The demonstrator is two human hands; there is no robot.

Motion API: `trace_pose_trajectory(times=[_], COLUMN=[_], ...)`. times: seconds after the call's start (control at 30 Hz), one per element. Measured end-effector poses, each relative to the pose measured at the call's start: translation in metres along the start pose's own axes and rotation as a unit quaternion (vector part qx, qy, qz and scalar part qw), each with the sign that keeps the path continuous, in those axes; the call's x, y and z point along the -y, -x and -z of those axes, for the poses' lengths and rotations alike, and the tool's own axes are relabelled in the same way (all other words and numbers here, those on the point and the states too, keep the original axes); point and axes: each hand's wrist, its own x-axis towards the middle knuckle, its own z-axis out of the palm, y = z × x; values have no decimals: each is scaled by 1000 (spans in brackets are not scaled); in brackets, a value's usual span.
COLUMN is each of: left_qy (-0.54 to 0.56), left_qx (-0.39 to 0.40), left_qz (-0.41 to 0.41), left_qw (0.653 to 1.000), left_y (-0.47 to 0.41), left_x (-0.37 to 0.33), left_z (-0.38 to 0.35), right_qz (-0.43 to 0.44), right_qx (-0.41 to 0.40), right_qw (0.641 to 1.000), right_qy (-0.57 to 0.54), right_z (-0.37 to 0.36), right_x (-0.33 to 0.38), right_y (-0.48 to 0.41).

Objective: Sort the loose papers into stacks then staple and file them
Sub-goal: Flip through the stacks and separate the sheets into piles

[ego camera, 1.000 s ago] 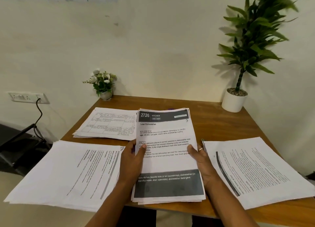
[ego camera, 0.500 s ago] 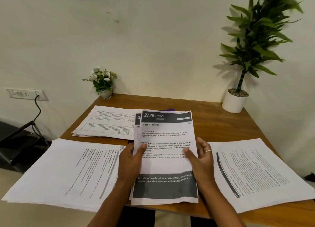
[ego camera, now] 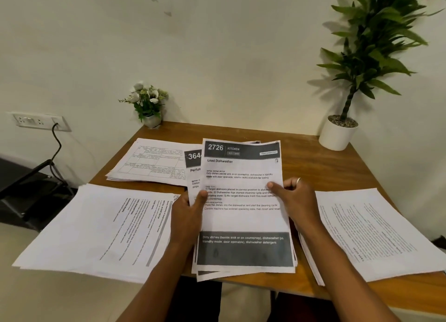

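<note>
A wooden table (ego camera: 313, 157) stands against a pale wall. At its near middle lies a pile of printed sheets. The top sheet (ego camera: 243, 220), headed "Load Dishwasher", sits offset to the right, so the sheet beneath (ego camera: 193, 169) shows at the left. The left hand (ego camera: 187, 215) pinches the pile's left edge, thumb on top. The right hand (ego camera: 295, 198) pinches the top sheet's right edge, thumb on the print and fingers curled behind.

Three stacks lie round the pile: a left stack (ego camera: 96, 227), a right stack (ego camera: 376, 232) and a far stack (ego camera: 149, 162). A small flower pot (ego camera: 150, 104) and a tall plant (ego camera: 362, 56) stand at the far corners.

Sorting seems to be the step in hand, with stapling and filing not yet begun; no stapler shows. The next move probably calls for lifting the top sheet clear without dragging the one under it, then laying it on the stack of its kind.
</note>
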Motion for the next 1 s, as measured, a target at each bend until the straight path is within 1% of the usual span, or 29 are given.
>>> trace_pose_trajectory(times=[0.17, 0.3, 0.43, 0.5, 0.6, 0.67, 0.73, 0.77, 0.8, 0.83, 0.87, 0.93, 0.97, 1.0], left_qy=[-54, -73, -61, -57, -45, -75, -134, -152, -157, -149, -128, -43, -4, 12], left_qx=[-16, -19, -8, 0, 12, -5, -30, -38, -41, -36, -20, 46, 81, 107], left_qz=[-22, -39, -30, -23, -27, -78, -147, -170, -175, -161, -127, -25, 23, 65], left_qw=[998, 996, 998, 998, 999, 994, 980, 973, 971, 975, 983, 998, 996, 992], left_y=[-2, -6, -6, -5, -4, -4, -3, -2, -1, 0, 1, 0, -2, -5], left_x=[5, 11, 14, 13, 11, 12, 14, 14, 12, 7, 0, -18, -26, -33], left_z=[-4, -4, -5, -6, -9, -9, -9, -10, -10, -11, -11, -8, -5, -2], right_qz=[44, 85, 101, 96, 95, 94, 94, 98, 104, 106, 105, 86, 71, 56], right_qx=[-28, -90, -147, -149, -129, -112, -109, -113, -114, -105, -84, -14, 22, 52], right_qw=[999, 992, 984, 984, 987, 989, 990, 988, 987, 987, 988, 990, 990, 990], right_qy=[11, 3, -28, -26, 2, 0, -13, -24, -36, -54, -73, -108, -119, -115], right_z=[7, 9, 12, 14, 15, 16, 18, 20, 22, 24, 25, 22, 17, 10], right_x=[-2, -2, 0, 1, -1, -1, 2, 5, 9, 13, 16, 22, 23, 21], right_y=[5, 5, 3, 3, 5, 7, 9, 11, 13, 15, 18, 23, 26, 28])
